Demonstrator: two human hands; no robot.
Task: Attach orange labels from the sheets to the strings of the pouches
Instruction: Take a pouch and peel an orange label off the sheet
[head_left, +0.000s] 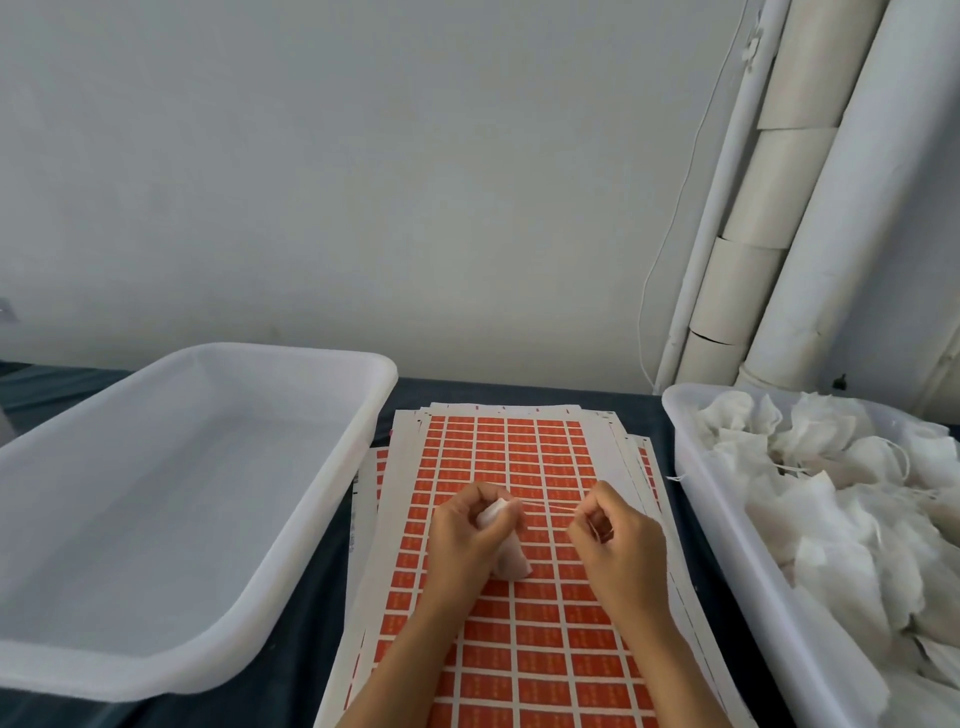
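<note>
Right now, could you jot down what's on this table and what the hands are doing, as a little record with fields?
left hand: grips a white pouch
right hand: pinches the pouch's string, pulled straight between the hands
label sheets: stack of orange labels under the hands
left tub: white, nothing in it
right tub: white, heaped with pouches
label on string: not yet attached

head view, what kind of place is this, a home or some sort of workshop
Probably a small packing or hand-assembly workshop. A stack of orange label sheets covers the table, a bin on the right is heaped with white pouches, and an empty bin waits on the left.
</note>
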